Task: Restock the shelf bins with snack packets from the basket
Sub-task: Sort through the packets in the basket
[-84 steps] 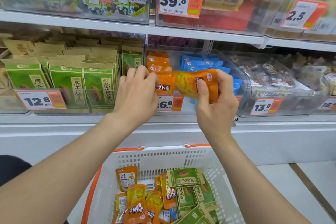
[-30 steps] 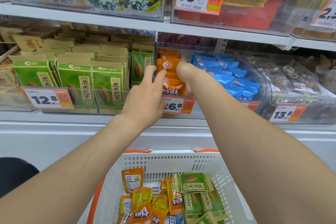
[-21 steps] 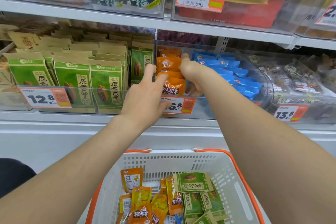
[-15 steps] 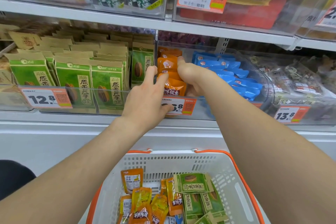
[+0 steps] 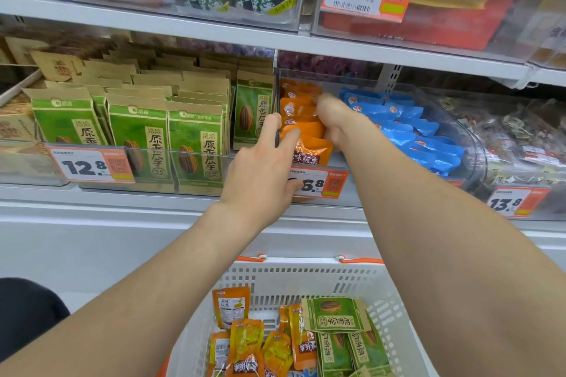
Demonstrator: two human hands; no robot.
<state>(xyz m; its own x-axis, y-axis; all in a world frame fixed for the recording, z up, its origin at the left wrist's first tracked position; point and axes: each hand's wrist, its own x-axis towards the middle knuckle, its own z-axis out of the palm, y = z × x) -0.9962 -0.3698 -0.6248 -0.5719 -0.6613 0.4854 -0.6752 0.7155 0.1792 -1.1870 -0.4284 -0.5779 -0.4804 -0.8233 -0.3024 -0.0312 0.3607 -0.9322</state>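
Observation:
A row of orange snack packets (image 5: 309, 150) stands in the left lane of a clear shelf bin (image 5: 473, 147). My left hand (image 5: 263, 165) rests at the bin's front. Its straight fingers touch the front orange packets and its thumb lies by the price label (image 5: 324, 184). My right hand (image 5: 337, 119) reaches into the bin from the right, its fingers curled round the orange packets and mostly hidden. Below stands the white basket (image 5: 303, 268) with several orange packets (image 5: 245, 337) and green packets (image 5: 335, 314).
Blue packets (image 5: 407, 128) fill the bin's right lane. Green seed bags (image 5: 137, 131) stand in the bin to the left, and dark wrapped snacks (image 5: 520, 138) lie to the right. An upper shelf (image 5: 214, 30) hangs close above. A white ledge (image 5: 92, 208) runs under the bins.
My right hand has carried the orange packets from in front of the bin into the orange lane and has stayed there for the last second. My left hand has stayed at the bin's front.

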